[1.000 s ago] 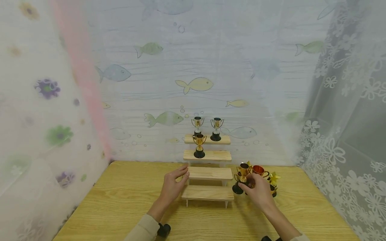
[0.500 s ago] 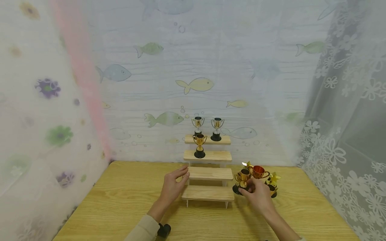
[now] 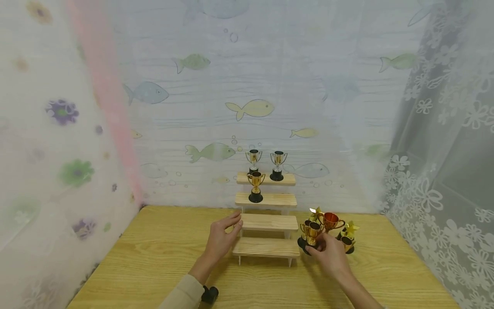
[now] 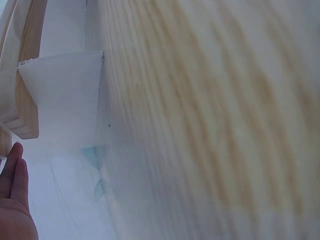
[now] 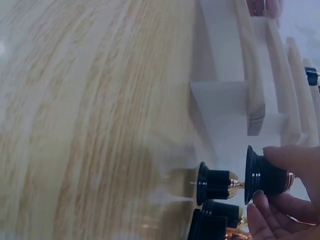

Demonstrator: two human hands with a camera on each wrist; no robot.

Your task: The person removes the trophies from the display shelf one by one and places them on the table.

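Observation:
My right hand grips a small gold trophy by its black base, thumb on one side and fingers on the other. In the right wrist view, that black base is held off the table, close to other black-based trophies standing there. My left hand touches the left end of a four-tier wooden stand, at the second step from the bottom. Its fingers look straight in the left wrist view. Two trophies occupy the top step, and one gold trophy is on the step below.
Beside the stand's right end are a red-cupped trophy, gold star trophies and another gold cup. A black object lies near my left sleeve. A fish-patterned curtain hangs behind the wooden table.
The gold trophy in my right hand has come down and slightly toward me, near the cluster at the right. My left hand has stayed at the stand.

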